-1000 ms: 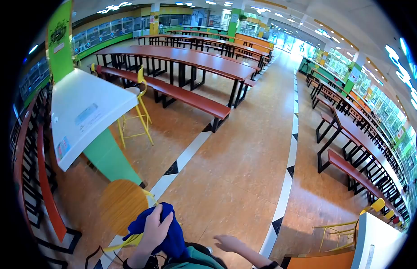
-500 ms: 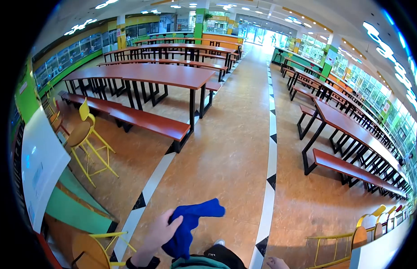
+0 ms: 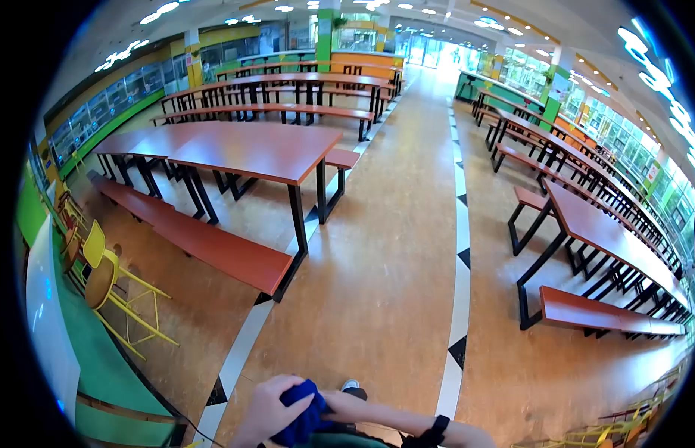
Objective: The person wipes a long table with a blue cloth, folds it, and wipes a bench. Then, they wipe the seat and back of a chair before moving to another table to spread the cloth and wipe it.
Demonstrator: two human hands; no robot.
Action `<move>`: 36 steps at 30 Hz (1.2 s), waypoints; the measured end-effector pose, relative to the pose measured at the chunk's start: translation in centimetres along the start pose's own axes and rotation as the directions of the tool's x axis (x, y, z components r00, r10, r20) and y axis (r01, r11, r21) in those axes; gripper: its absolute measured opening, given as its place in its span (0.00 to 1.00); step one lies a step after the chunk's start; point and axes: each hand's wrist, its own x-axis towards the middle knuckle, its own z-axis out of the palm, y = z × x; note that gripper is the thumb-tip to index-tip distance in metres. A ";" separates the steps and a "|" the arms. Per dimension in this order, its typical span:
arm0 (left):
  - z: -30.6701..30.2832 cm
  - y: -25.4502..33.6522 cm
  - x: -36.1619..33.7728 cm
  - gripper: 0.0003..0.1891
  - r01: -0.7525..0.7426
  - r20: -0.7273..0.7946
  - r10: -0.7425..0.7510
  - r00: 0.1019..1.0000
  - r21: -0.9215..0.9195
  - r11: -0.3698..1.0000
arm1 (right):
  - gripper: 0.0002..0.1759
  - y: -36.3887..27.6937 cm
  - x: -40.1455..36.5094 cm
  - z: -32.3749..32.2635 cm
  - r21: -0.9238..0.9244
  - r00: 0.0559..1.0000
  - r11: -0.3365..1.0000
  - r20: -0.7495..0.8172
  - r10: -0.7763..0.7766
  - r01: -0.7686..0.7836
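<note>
A blue cloth (image 3: 301,417) is bunched up at the bottom of the view, close to my body. My left hand (image 3: 264,412) wraps around its left side and holds it. My right hand (image 3: 346,407) comes in from the right and presses against the cloth; a dark band sits on that wrist. Both hands meet at the cloth, above the wooden floor. My shoe tip shows just above them.
A long red-brown table (image 3: 235,149) and bench (image 3: 213,246) stand ahead on the left. More tables and a bench (image 3: 601,313) line the right. Yellow stools (image 3: 108,284) stand by a white counter (image 3: 53,321) at far left. A floor aisle with black-and-white stripes runs ahead.
I have walked forward; the bench and table are nearer and the counter has slid left. The cloth, hanging from my left hand before, is now bunched low, and my right hand has joined it.
</note>
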 end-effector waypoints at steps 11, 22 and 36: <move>1.7 -1.5 25.5 0.22 -0.015 0.192 -0.040 0.981 0.273 0.962 | 0.16 9.3 -1.8 -28.3 -0.170 0.827 0.912 -0.505 0.245 -0.374; 5.0 -11.8 42.9 0.24 0.328 0.117 -0.406 0.907 0.409 0.851 | 0.14 17.6 8.4 -51.1 -0.245 0.859 0.879 -0.429 0.281 -0.410; -4.3 -16.6 61.8 0.08 0.397 -0.342 -0.315 0.885 0.201 0.896 | 0.14 18.0 48.0 -75.0 -0.282 0.954 0.956 -0.260 -0.152 0.076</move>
